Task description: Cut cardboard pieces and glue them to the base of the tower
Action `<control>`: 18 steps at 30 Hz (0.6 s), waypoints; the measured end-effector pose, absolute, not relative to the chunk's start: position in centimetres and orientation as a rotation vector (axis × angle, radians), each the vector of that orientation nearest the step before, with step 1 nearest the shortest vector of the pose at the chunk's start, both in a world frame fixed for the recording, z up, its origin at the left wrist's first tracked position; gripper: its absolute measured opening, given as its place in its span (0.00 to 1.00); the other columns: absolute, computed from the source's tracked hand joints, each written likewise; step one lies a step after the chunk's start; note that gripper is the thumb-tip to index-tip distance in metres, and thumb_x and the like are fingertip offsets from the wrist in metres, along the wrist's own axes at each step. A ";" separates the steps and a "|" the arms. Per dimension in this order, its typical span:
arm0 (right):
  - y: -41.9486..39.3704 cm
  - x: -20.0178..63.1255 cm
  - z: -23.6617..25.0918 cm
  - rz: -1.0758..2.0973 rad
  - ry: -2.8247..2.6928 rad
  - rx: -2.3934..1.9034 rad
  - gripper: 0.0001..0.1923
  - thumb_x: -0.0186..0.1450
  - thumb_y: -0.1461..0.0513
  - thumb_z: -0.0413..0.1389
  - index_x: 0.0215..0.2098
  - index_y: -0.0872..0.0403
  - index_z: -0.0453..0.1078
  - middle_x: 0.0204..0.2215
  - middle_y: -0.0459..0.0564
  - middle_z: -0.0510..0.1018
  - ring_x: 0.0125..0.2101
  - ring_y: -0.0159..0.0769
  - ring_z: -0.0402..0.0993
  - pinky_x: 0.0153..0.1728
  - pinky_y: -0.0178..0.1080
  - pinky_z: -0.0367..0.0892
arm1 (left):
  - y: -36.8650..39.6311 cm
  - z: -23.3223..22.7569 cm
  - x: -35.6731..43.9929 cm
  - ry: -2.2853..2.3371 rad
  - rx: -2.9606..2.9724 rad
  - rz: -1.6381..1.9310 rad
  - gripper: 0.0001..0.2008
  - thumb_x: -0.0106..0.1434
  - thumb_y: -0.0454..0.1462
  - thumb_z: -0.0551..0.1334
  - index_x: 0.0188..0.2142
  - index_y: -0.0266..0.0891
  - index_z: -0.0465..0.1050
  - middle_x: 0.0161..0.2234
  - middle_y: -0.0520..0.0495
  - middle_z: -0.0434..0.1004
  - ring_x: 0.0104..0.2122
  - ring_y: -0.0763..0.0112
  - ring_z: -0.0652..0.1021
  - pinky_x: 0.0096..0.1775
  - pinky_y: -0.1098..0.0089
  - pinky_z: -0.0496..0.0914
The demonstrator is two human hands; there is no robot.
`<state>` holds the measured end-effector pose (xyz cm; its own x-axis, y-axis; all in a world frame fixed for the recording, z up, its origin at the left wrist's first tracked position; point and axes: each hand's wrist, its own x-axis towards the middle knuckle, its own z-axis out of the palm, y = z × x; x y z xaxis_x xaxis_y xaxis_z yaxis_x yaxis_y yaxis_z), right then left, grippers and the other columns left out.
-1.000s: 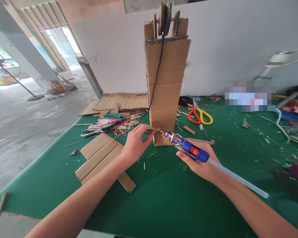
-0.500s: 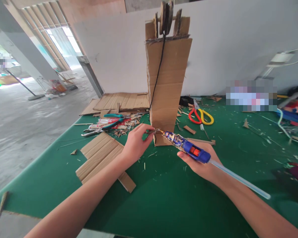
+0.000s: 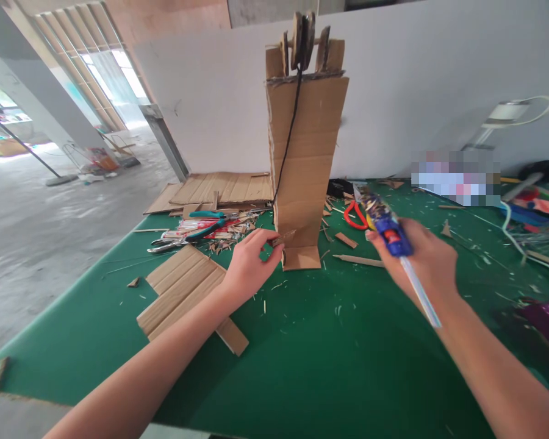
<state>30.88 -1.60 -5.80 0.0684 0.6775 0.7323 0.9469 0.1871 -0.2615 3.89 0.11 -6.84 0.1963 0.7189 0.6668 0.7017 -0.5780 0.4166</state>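
My left hand (image 3: pixel 255 259) pinches a small brown strip of cardboard (image 3: pixel 285 236) in front of the lower part of a tall cardboard tower (image 3: pixel 304 158). Whether the strip touches the tower I cannot tell. Two cardboard discs (image 3: pixel 302 39) stand on an axle at the top, and a black cord (image 3: pixel 289 137) hangs from them down the front. To the right, my right hand (image 3: pixel 421 259) is closed around a blue hot glue gun (image 3: pixel 391 231), its nozzle pointing away from me. A clear glue stick (image 3: pixel 419 292) sticks out of its back end.
Teal-handled pliers (image 3: pixel 205 227) lie on cardboard scraps at the left, with cut cardboard sheets (image 3: pixel 183 283) nearer me. Scissors with a red handle (image 3: pixel 354 216) lie partly behind the glue gun. A purple object (image 3: pixel 546 323) sits at the right of the green table (image 3: pixel 311 366).
My right hand has moved the glue gun right and away from the cardboard strip, turning its nozzle forward. My left hand has stayed in place with the strip.
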 end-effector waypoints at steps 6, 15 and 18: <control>0.6 38.2 -5.6 -0.467 -1.461 -2.076 0.22 0.60 0.42 0.49 0.26 0.51 0.64 0.11 0.39 0.49 0.13 0.31 0.51 0.18 0.39 0.46 | -0.5 -6.1 4.2 1.429 2.393 1.361 0.03 0.59 0.34 0.59 0.34 0.39 0.70 0.24 0.53 0.69 0.24 0.76 0.69 0.28 0.74 0.65; 1.5 39.7 -7.3 -0.185 -1.315 -2.367 0.16 0.56 0.58 0.53 0.40 0.58 0.61 0.37 0.73 0.70 0.39 0.65 0.69 0.30 0.54 0.56 | -0.9 -6.2 4.5 1.392 2.040 1.356 0.20 0.57 0.37 0.61 0.47 0.42 0.56 0.25 0.57 0.70 0.22 0.77 0.69 0.27 0.73 0.64; 1.9 40.1 -8.4 -0.159 -1.300 -2.372 0.17 0.55 0.60 0.52 0.42 0.59 0.63 0.39 0.74 0.70 0.44 0.68 0.66 0.33 0.58 0.56 | -0.8 -6.4 4.5 1.379 1.986 1.345 0.20 0.57 0.38 0.61 0.44 0.43 0.53 0.24 0.58 0.71 0.22 0.77 0.70 0.27 0.73 0.64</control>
<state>40.13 1.93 -8.38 0.5542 0.7770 0.2987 0.8260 -0.4689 -0.3127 4.50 -0.84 -6.40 0.0643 0.8686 0.4913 0.5125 -0.4512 0.7306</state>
